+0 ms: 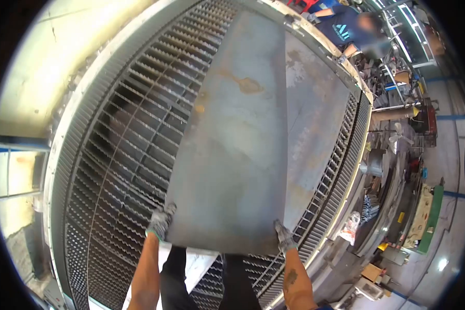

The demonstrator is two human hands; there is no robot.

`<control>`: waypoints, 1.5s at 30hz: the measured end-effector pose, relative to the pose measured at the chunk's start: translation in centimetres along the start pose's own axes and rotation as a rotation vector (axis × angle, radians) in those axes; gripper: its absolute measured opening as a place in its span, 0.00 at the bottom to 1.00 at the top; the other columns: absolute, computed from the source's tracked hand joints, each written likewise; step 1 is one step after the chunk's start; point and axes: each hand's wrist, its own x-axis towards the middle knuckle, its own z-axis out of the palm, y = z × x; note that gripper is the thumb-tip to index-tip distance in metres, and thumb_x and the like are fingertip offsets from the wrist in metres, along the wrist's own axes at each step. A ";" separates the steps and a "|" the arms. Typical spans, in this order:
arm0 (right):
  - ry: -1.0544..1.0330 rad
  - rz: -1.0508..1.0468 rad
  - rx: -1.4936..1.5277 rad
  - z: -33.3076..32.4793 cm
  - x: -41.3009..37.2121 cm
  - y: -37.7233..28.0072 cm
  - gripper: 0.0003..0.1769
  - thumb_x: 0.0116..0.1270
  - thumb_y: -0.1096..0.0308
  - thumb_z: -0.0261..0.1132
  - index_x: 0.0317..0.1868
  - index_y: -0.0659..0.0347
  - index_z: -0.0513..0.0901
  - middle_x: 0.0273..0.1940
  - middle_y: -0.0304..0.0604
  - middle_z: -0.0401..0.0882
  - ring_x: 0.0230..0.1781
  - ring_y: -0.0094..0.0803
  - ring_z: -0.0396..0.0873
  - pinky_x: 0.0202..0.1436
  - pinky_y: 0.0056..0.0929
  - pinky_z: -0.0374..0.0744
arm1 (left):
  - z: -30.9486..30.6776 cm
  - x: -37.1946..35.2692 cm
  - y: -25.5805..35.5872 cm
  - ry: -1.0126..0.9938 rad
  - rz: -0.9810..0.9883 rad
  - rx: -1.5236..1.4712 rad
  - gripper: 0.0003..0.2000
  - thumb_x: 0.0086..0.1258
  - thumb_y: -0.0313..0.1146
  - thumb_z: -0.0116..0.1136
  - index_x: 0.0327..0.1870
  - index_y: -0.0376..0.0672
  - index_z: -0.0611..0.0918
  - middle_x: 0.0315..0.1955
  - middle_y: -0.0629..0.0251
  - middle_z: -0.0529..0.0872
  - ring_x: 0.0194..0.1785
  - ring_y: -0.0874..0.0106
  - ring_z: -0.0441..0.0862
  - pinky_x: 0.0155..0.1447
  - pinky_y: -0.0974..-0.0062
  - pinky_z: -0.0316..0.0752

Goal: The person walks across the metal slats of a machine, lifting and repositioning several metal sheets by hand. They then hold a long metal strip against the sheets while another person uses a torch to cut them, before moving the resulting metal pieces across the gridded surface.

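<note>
A long grey metal sheet (227, 160) stretches away from me, with rusty stains toward its far end. Gripping its left edge near the close corner is my left hand (161, 221), in a grey glove. My right hand (285, 237), gloved too, is closed on the opposite edge by the near right corner. A second metal sheet (315, 124) lies on the right, partly hidden under the first one. Both lie over a slatted metal bed (134, 139) with wavy-edged slats.
A pale raised frame (357, 173) rims the bed. Across the far right edge stands another person (341, 28) in a dark shirt. To the right are a metal cylinder (378, 163), a clear plastic bag (350, 227), a green-edged bench (430, 217) and a cardboard box (371, 272).
</note>
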 end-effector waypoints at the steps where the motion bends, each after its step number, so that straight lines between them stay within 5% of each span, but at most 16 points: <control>1: 0.042 0.089 0.189 -1.1 0.5 0.4 0.32 0.67 0.58 0.63 0.68 0.65 0.69 0.65 0.51 0.73 0.68 0.38 0.69 0.72 0.30 0.65 | 1.2 -0.6 -1.0 -0.001 0.042 0.014 0.25 0.71 0.48 0.56 0.54 0.32 0.77 0.37 0.61 0.86 0.36 0.68 0.80 0.40 0.71 0.75; 3: 0.070 0.124 0.060 -1.1 -0.9 5.3 0.34 0.74 0.44 0.53 0.64 0.66 0.75 0.62 0.48 0.77 0.65 0.33 0.72 0.67 0.28 0.68 | 2.0 -2.5 -6.2 -0.025 0.110 0.187 0.23 0.72 0.45 0.55 0.55 0.31 0.76 0.36 0.63 0.85 0.34 0.69 0.80 0.38 0.72 0.74; 5: 0.114 0.193 0.289 -0.7 -3.9 5.0 0.28 0.76 0.50 0.52 0.61 0.68 0.76 0.61 0.48 0.78 0.63 0.31 0.74 0.66 0.27 0.70 | 1.9 -0.8 -15.0 -0.128 -0.056 -0.472 0.23 0.71 0.46 0.58 0.53 0.32 0.77 0.37 0.62 0.86 0.36 0.68 0.82 0.42 0.74 0.76; 9: 0.072 0.047 0.250 3.8 -6.9 20.0 0.25 0.76 0.54 0.53 0.60 0.68 0.77 0.61 0.49 0.78 0.63 0.32 0.75 0.64 0.28 0.72 | 0.3 -9.8 -11.1 0.023 -0.058 -0.110 0.24 0.68 0.50 0.62 0.50 0.33 0.80 0.41 0.58 0.87 0.45 0.67 0.81 0.49 0.73 0.75; 19: 0.145 0.356 0.327 10.7 -27.5 11.1 0.22 0.76 0.54 0.52 0.54 0.62 0.81 0.54 0.51 0.82 0.58 0.41 0.78 0.61 0.31 0.75 | -8.6 -27.3 -13.1 0.058 -0.114 0.043 0.22 0.67 0.49 0.64 0.45 0.35 0.83 0.36 0.62 0.87 0.39 0.71 0.80 0.46 0.71 0.75; 22: 0.222 0.104 0.158 13.8 -25.5 22.2 0.22 0.77 0.54 0.50 0.54 0.61 0.81 0.55 0.48 0.82 0.58 0.40 0.78 0.62 0.32 0.74 | -8.7 -25.5 -18.7 0.125 -0.111 0.207 0.25 0.66 0.51 0.64 0.47 0.34 0.82 0.39 0.60 0.87 0.41 0.69 0.81 0.48 0.71 0.75; 23: 0.152 0.030 -0.253 11.9 -27.7 16.4 0.23 0.77 0.54 0.48 0.53 0.61 0.82 0.54 0.47 0.82 0.58 0.41 0.78 0.63 0.32 0.74 | -8.3 -27.0 -17.6 0.122 -0.076 0.310 0.29 0.66 0.55 0.61 0.49 0.31 0.82 0.41 0.51 0.87 0.45 0.59 0.83 0.51 0.66 0.75; 26: 0.171 -0.093 -0.320 12.3 -27.0 19.2 0.25 0.76 0.51 0.49 0.52 0.63 0.82 0.52 0.51 0.83 0.57 0.43 0.79 0.60 0.34 0.75 | -6.3 -28.8 -18.1 0.087 -0.034 0.206 0.30 0.67 0.56 0.59 0.50 0.31 0.82 0.42 0.49 0.87 0.46 0.58 0.83 0.52 0.66 0.75; 27: 0.087 0.192 -0.170 12.4 -26.7 20.1 0.22 0.77 0.71 0.40 0.63 0.57 0.75 0.61 0.46 0.78 0.59 0.41 0.77 0.66 0.34 0.72 | -5.3 -29.4 -18.7 0.129 -0.036 0.206 0.31 0.68 0.57 0.57 0.50 0.31 0.82 0.42 0.49 0.87 0.45 0.58 0.83 0.52 0.66 0.75; 30: 0.313 -0.041 -0.397 13.9 -29.2 23.4 0.20 0.78 0.67 0.42 0.59 0.60 0.78 0.54 0.49 0.82 0.55 0.42 0.80 0.60 0.34 0.75 | -4.4 -30.6 -21.6 0.118 -0.020 0.220 0.30 0.68 0.57 0.57 0.49 0.31 0.82 0.40 0.51 0.87 0.44 0.59 0.83 0.51 0.67 0.75; 31: 0.276 0.316 0.135 13.3 -30.5 19.4 0.19 0.78 0.61 0.48 0.54 0.62 0.82 0.49 0.53 0.84 0.52 0.46 0.80 0.56 0.35 0.76 | -4.8 -31.0 -22.6 0.114 -0.011 0.241 0.30 0.68 0.57 0.57 0.49 0.31 0.82 0.40 0.51 0.87 0.44 0.59 0.83 0.51 0.67 0.75; 32: 0.284 0.311 0.142 14.0 -30.6 20.8 0.19 0.78 0.61 0.48 0.54 0.62 0.82 0.49 0.53 0.84 0.52 0.46 0.80 0.56 0.35 0.76 | -4.8 -31.1 -23.5 0.110 -0.003 0.220 0.30 0.69 0.57 0.56 0.49 0.31 0.82 0.40 0.50 0.87 0.44 0.59 0.83 0.52 0.66 0.75; 34: 0.363 0.041 0.029 15.9 -32.4 23.8 0.25 0.74 0.50 0.53 0.49 0.63 0.84 0.46 0.56 0.84 0.51 0.51 0.80 0.54 0.39 0.76 | -5.2 -32.6 -26.1 0.096 -0.019 0.185 0.30 0.70 0.56 0.55 0.50 0.31 0.82 0.41 0.50 0.87 0.45 0.58 0.83 0.53 0.65 0.75; 38: 0.271 0.459 0.098 16.2 -41.5 14.8 0.29 0.67 0.46 0.62 0.49 0.68 0.83 0.47 0.56 0.85 0.50 0.49 0.81 0.52 0.39 0.76 | -8.5 -36.4 -29.9 -0.001 -0.009 0.149 0.24 0.69 0.52 0.60 0.48 0.35 0.82 0.38 0.60 0.87 0.40 0.67 0.81 0.47 0.70 0.76; 40: 0.306 0.369 -0.279 22.3 -41.5 26.7 0.29 0.68 0.46 0.61 0.51 0.68 0.83 0.46 0.55 0.85 0.50 0.47 0.81 0.52 0.41 0.77 | -10.8 -36.4 -34.6 0.027 -0.022 0.204 0.25 0.69 0.52 0.60 0.49 0.35 0.82 0.40 0.60 0.87 0.42 0.67 0.81 0.50 0.70 0.76; 45: 0.287 0.449 0.004 29.5 -53.4 29.9 0.28 0.68 0.47 0.62 0.50 0.68 0.82 0.46 0.53 0.84 0.49 0.44 0.81 0.51 0.39 0.78 | -20.5 -40.8 -46.6 -0.093 -0.109 0.182 0.28 0.68 0.56 0.59 0.50 0.35 0.82 0.42 0.57 0.87 0.44 0.65 0.83 0.51 0.70 0.77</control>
